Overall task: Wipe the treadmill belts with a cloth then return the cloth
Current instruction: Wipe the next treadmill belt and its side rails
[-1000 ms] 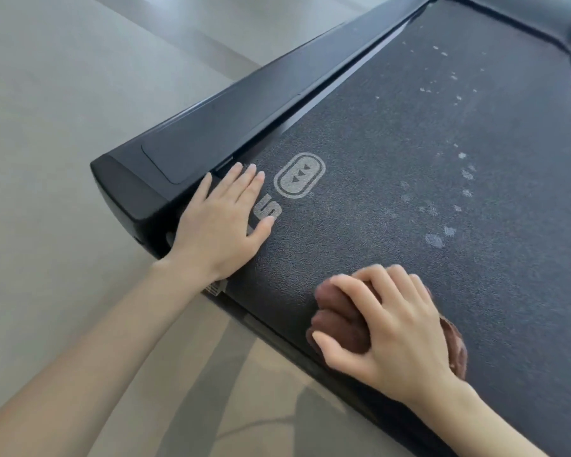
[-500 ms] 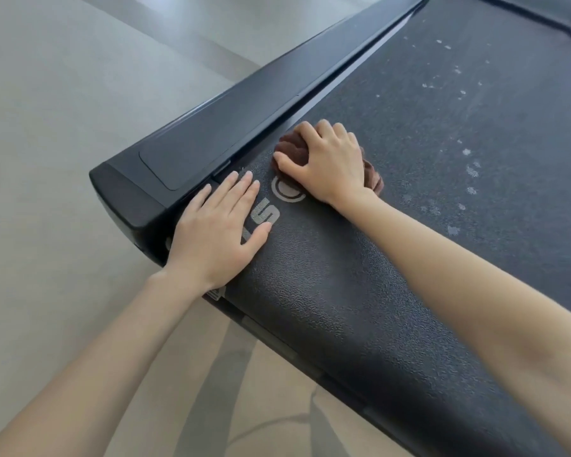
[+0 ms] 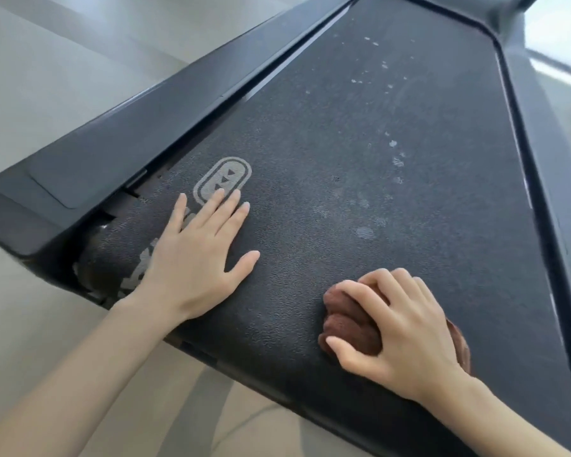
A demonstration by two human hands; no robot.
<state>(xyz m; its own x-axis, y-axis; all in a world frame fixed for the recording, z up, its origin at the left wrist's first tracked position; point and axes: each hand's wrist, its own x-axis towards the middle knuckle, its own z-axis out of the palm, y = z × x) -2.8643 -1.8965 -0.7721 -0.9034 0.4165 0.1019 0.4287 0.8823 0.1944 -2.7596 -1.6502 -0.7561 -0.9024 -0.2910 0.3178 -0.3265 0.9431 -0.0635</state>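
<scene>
While the left hand (image 3: pixel 192 258) lies flat, fingers straight, on the treadmill belt (image 3: pixel 360 153) just below its oval logo (image 3: pixel 223 181), the right hand (image 3: pixel 406 328) clutches the bunched brown cloth (image 3: pixel 346 321) on the belt, well right of the logo.

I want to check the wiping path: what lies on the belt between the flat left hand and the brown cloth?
Only bare black belt lies between the left hand and the cloth, as the head view shows.
</scene>
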